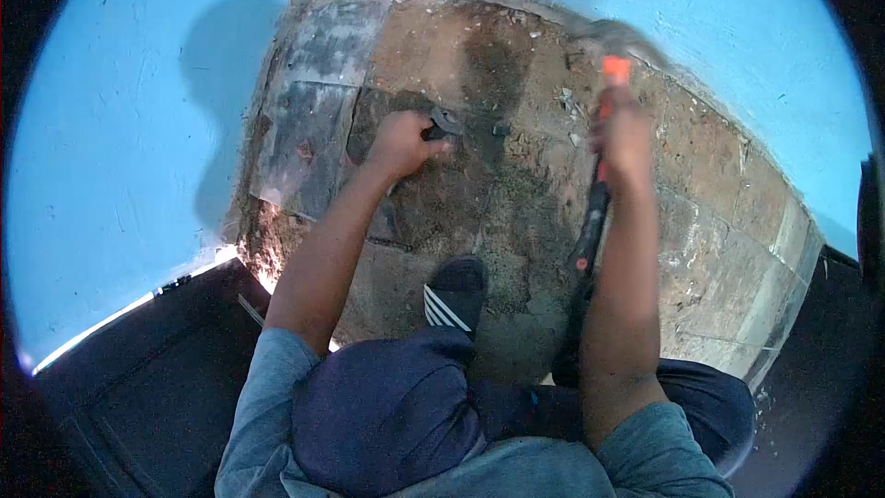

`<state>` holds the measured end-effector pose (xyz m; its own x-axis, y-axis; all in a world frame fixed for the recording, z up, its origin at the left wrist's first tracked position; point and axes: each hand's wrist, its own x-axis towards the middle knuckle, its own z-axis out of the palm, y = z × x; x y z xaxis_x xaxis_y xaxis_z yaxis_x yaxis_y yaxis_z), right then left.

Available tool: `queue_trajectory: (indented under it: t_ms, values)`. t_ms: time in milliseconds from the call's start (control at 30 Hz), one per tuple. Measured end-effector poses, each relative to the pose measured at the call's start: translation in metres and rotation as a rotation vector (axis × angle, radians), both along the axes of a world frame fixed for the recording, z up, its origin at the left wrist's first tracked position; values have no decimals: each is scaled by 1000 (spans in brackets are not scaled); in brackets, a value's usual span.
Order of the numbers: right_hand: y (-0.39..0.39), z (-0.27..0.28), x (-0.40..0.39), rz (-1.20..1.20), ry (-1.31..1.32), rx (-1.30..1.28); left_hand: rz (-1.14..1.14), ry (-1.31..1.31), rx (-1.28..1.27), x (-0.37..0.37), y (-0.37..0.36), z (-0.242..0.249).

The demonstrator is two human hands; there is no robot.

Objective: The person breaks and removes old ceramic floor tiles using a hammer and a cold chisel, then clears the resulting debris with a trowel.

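Note:
My left hand point(406, 143) is closed round a small dark piece point(446, 123), probably a chisel or a chip of tile, held low over the broken floor point(433, 194). Farther right, my right hand point(622, 134) grips a hammer point(597, 212) by its black and orange handle. Its head is raised toward the wall side and smeared by motion. A small dark chunk point(501, 129) lies on the floor between my hands.
Light blue walls point(120, 129) rise to the left, back and right. Grey tiles point(309, 120) remain at the left. My sandalled foot point(456, 293) rests in the middle. Dark panels point(157, 387) stand at the lower left.

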<state>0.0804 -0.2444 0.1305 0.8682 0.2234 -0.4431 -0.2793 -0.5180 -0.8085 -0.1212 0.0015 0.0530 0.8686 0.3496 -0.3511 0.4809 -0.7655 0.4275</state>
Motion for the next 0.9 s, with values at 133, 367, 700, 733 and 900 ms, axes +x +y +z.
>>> queue_trajectory:
  t_ms: [133,367,700,733,900]
  values:
    - [-7,22,24,-448,-172,334,-8,28,-10,2,-1,2]
    - [32,-55,-90,485,-37,-179,-56,4,39,2,-4,-5]
    - [-5,-21,-17,4,16,16,-40,13,-4,-4,-4,4]
    - [-10,-3,-2,-95,-47,134,-30,7,-26,-5,-2,0]
    - [-22,28,23,-452,-306,248,-53,-38,-102,-7,4,-5]
